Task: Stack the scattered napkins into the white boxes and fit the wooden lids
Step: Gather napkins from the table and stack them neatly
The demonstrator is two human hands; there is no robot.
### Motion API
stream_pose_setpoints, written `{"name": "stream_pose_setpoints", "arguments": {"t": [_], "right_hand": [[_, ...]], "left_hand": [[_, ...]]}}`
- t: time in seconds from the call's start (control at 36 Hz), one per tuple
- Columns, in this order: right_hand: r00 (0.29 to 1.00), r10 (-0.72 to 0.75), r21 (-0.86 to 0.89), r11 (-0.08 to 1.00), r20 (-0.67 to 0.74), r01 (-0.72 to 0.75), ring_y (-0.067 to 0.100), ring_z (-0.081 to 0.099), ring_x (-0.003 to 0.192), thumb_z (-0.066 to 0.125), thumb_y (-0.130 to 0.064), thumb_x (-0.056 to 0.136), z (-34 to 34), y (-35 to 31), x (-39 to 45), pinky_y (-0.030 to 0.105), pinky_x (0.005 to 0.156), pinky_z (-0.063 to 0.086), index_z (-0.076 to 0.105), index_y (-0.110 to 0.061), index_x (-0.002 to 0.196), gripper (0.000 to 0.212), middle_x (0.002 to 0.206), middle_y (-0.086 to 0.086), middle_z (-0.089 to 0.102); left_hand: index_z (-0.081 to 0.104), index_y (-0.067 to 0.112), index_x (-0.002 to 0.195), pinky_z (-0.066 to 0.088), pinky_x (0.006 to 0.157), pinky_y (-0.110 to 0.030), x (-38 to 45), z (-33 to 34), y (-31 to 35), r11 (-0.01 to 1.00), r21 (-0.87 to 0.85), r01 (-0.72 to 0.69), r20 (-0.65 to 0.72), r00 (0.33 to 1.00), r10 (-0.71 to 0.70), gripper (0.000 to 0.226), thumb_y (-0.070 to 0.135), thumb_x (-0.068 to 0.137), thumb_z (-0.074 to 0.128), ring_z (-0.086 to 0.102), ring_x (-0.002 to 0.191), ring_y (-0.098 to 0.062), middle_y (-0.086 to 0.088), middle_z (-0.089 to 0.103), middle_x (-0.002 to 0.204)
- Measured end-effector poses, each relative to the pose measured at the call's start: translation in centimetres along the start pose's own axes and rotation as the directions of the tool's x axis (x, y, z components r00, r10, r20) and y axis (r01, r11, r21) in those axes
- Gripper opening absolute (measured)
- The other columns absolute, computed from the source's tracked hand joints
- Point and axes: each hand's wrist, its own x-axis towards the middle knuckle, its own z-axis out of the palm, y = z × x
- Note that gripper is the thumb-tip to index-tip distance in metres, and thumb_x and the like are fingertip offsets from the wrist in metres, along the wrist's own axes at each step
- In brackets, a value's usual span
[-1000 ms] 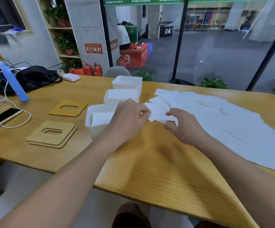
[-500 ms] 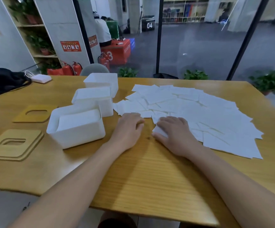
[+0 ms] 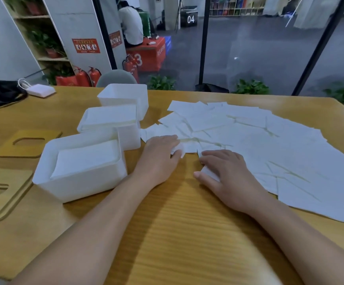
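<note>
Both hands lie palm-down at the near edge of the spread of napkins on the table. Left hand has its fingers curled over a crumpled napkin corner. Right hand grips a napkin edge between thumb and fingers. Three white boxes stand just left of the left hand, the nearest holding a stack; wooden lids lie farther left.
</note>
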Motion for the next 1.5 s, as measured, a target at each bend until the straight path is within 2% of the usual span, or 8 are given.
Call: {"name": "stream_pose_setpoints", "arguments": {"t": [0.36, 0.47, 0.69, 0.78, 0.94, 1.14, 1.33, 1.5], "right_hand": [[0.961, 0.007, 0.157, 0.987, -0.277, 0.039, 0.008, 0.038, 0.150, 0.079, -0.036, 0.096, -1.6, -1.5, -0.3, 0.036, 0.124, 0.031, 0.049, -0.031, 0.156, 0.067, 0.159, -0.013, 0.047], [0.953, -0.009, 0.205, 0.976, -0.302, 0.074, 0.003, 0.063, 0.102, 0.075, -0.026, 0.100, -1.7, -1.5, -0.8, 0.027, 0.094, 0.044, 0.078, -0.033, 0.108, 0.011, 0.102, -0.020, 0.074], [0.948, 0.291, 0.724, 0.681, -0.129, -0.111, 0.035, 0.063, 0.071, 0.074, -0.023, 0.102, -2.7, -1.2, -1.6, 0.041, 0.054, 0.055, 0.080, -0.028, 0.100, 0.008, 0.086, 0.004, 0.074], [0.950, 0.272, 0.646, 0.755, -0.154, -0.111, 0.019, 0.050, 0.058, 0.077, -0.026, 0.100, -2.3, -0.6, -1.7, 0.031, 0.052, 0.044, 0.078, -0.032, 0.100, 0.006, 0.069, 0.002, 0.061], [0.991, 0.081, 0.149, 0.987, -0.104, -0.065, 0.001, 0.054, 0.090, 0.076, -0.028, 0.097, -0.5, -0.6, -1.9, 0.017, 0.078, 0.041, 0.074, -0.032, 0.113, 0.016, 0.097, -0.020, 0.062], [0.994, 0.067, 0.162, 0.985, -0.088, -0.052, 0.002, 0.055, 0.094, 0.078, -0.034, 0.095, -0.6, -0.4, -1.8, 0.017, 0.078, 0.039, 0.072, -0.035, 0.100, 0.008, 0.099, -0.020, 0.058], [0.994, 0.057, 0.216, 0.976, -0.096, -0.035, 0.003, 0.058, 0.090, 0.076, -0.038, 0.095, -0.4, -0.8, -1.8, 0.025, 0.082, 0.047, 0.074, -0.034, 0.100, 0.006, 0.098, -0.019, 0.061], [0.975, 0.084, 0.211, 0.977, -0.204, -0.040, 0.004, 0.053, 0.115, 0.077, -0.036, 0.096, -0.8, -0.5, -1.6, 0.031, 0.101, 0.050, 0.065, -0.033, 0.136, 0.042, 0.127, -0.019, 0.054]], "left_hand": [[0.078, 0.031, 0.101, 0.051, 0.090, -0.024, -2.2, -1.7, 1.5, 0.922, -0.242, -0.303, 0.004, 0.950, 0.313, 0.007, 0.026, 0.096, 0.081, 0.068, 0.103, -0.002, 0.022, 0.075, 0.102], [0.071, 0.038, 0.108, 0.055, 0.091, -0.028, -2.4, -2.1, 2.0, 0.888, -0.432, -0.156, 0.076, 0.975, 0.208, 0.020, 0.028, 0.095, 0.083, 0.072, 0.104, -0.002, 0.020, 0.077, 0.102], [0.076, 0.032, 0.108, 0.045, 0.066, -0.030, -1.8, -2.6, 1.3, 0.804, -0.589, -0.084, -0.032, 0.996, 0.081, 0.006, 0.031, 0.101, 0.077, 0.060, 0.066, -0.009, 0.007, 0.075, 0.076], [0.076, 0.028, 0.099, 0.042, 0.061, -0.027, -1.7, -2.5, 0.7, 0.831, -0.554, -0.040, 0.029, 0.997, 0.067, 0.004, 0.025, 0.102, 0.075, 0.048, 0.055, -0.013, 0.002, 0.064, 0.062], [0.078, 0.039, 0.094, 0.052, 0.093, -0.035, -1.4, -0.9, -0.7, 0.968, -0.225, -0.108, 0.039, 0.992, 0.119, 0.008, 0.032, 0.097, 0.076, 0.059, 0.103, -0.006, 0.020, 0.071, 0.100], [0.075, 0.040, 0.135, 0.019, 0.123, -0.036, -1.3, 0.6, -0.1, 0.988, -0.079, -0.136, 0.105, 0.984, 0.144, 0.030, 0.036, 0.111, 0.057, 0.031, 0.144, -0.004, 0.026, 0.052, 0.157], [0.058, 0.031, 0.156, 0.015, 0.127, -0.036, -1.0, 1.0, 0.8, 0.984, 0.009, -0.178, 0.149, 0.973, 0.175, 0.042, 0.036, 0.115, 0.047, 0.029, 0.152, -0.005, 0.021, 0.048, 0.163], [0.078, 0.029, 0.132, 0.039, 0.117, -0.028, -2.0, -0.3, 1.3, 0.940, -0.220, -0.263, -0.089, 0.964, 0.249, 0.031, 0.036, 0.102, 0.075, 0.051, 0.136, 0.002, 0.024, 0.070, 0.134]]}}
